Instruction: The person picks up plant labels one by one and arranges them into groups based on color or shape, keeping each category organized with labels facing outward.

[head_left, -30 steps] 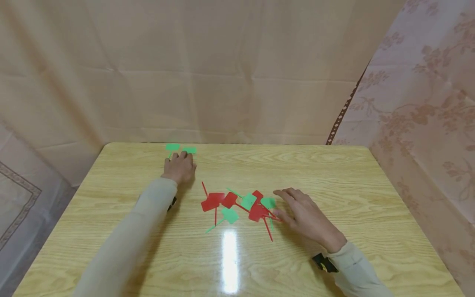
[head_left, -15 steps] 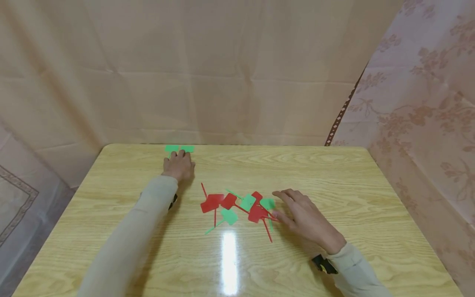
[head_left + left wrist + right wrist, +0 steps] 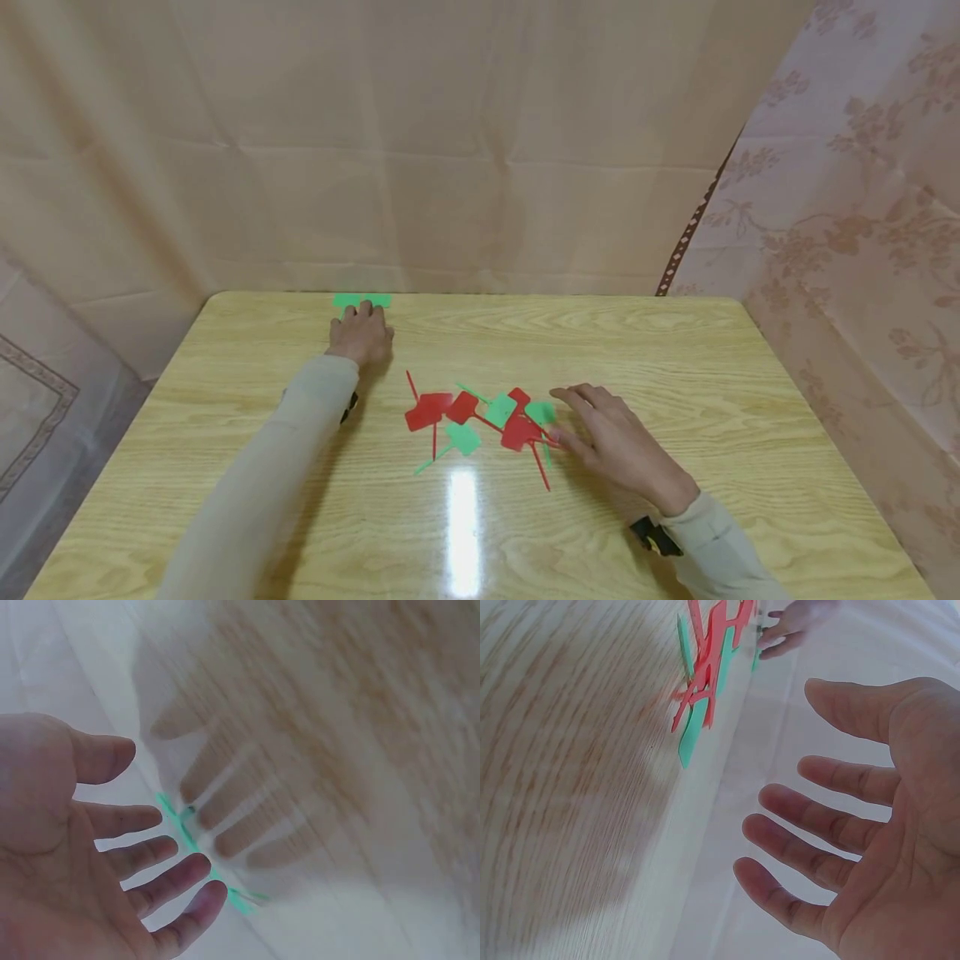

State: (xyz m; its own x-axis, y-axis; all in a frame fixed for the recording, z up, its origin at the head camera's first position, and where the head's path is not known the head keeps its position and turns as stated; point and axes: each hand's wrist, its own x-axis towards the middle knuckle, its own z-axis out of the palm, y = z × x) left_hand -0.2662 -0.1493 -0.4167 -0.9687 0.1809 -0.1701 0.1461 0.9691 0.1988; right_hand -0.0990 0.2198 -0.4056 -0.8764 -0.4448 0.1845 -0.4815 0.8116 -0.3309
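Note:
At the far left of the table, two green T-shaped plant labels lie side by side, the left label [image 3: 347, 299] right up against the right label [image 3: 380, 299]. My left hand [image 3: 362, 336] is over their stems, its fingertips at the right label's head. The left wrist view shows that hand [image 3: 82, 855] with fingers spread and slightly bent, the green label edges [image 3: 184, 823] just past the fingertips. My right hand [image 3: 626, 442] hovers palm down at the right of a loose pile of red labels [image 3: 521, 432] and green labels [image 3: 500, 410]. Its fingers [image 3: 802, 847] are spread and hold nothing.
The wood-grain table [image 3: 675, 367] backs onto a hanging beige cloth [image 3: 450, 167]. More red labels [image 3: 429, 410] and a green label [image 3: 463, 437] lie at the pile's left. Patterned cloth [image 3: 862, 250] hangs at the right side.
The right green label at the far edge has slid left and straightened, closing the gap to its neighbour, with my left hand at it. My right hand has stayed in place.

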